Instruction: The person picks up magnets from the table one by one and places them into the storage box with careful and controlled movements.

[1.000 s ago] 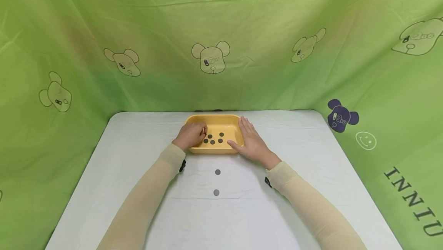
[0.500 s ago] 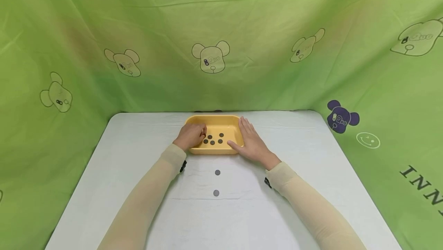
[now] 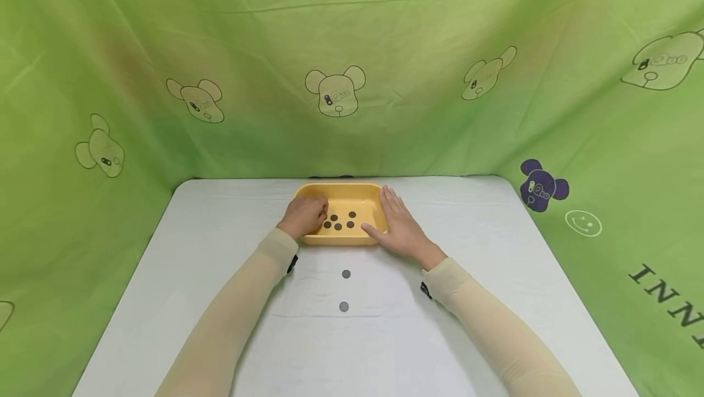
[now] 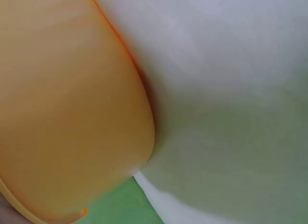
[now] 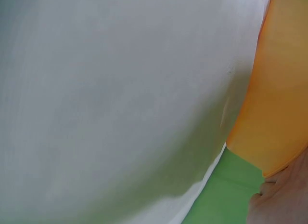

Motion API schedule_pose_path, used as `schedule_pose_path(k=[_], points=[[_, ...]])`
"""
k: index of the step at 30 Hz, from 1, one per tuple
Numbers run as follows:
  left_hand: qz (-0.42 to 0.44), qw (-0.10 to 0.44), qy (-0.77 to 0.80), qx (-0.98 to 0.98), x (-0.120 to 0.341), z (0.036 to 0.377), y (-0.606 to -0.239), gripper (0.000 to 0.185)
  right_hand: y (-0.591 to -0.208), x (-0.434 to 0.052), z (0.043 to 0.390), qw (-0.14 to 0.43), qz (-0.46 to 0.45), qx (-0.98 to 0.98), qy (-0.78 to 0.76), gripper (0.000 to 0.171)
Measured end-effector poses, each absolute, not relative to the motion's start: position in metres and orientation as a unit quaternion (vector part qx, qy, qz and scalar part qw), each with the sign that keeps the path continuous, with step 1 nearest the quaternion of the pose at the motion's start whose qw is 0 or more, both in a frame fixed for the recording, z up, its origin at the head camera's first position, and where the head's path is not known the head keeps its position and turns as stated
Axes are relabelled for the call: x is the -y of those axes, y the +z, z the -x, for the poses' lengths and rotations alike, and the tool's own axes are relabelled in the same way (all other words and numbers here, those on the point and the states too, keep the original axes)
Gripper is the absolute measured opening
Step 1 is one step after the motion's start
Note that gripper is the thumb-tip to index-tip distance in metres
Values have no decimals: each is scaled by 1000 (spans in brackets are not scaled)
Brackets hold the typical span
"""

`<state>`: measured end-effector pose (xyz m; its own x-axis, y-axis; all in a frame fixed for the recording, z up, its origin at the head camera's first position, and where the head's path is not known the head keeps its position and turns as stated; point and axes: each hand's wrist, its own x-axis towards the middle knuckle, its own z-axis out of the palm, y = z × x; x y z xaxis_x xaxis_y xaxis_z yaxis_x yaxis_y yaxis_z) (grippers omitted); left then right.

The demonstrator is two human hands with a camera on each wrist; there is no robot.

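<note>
The yellow tray (image 3: pixel 340 189) sits at the far middle of the counter (image 3: pixel 220 299), five dark discs (image 3: pixel 338 221) inside and two more discs (image 3: pixel 345 273) on the cloth nearer the person. Nothing has moved in the last second. The left hand (image 3: pixel 304 216) stays curled over the tray's left side; whether it pinches a disc is hidden. The right hand (image 3: pixel 400 226) lies flat, fingers straight, against the right rim.
</note>
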<state>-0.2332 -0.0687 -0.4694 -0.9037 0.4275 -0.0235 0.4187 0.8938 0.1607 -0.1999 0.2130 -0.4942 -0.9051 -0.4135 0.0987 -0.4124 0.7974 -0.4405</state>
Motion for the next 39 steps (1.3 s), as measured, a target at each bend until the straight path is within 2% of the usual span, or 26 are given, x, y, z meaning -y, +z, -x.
schedule_pose_path(k=[11, 20, 39], points=[[-216, 27, 86, -972, 68, 234, -474, 3, -500, -213, 203, 5, 219, -949, -227, 107], [-241, -17, 132, -961, 70, 232, -469, 10, -499, -215, 208, 2, 222, -947, -231, 107], [-298, -85, 172, -935, 62, 185, -451, 10, -500, -216, 215, 3, 224, -947, -232, 109]])
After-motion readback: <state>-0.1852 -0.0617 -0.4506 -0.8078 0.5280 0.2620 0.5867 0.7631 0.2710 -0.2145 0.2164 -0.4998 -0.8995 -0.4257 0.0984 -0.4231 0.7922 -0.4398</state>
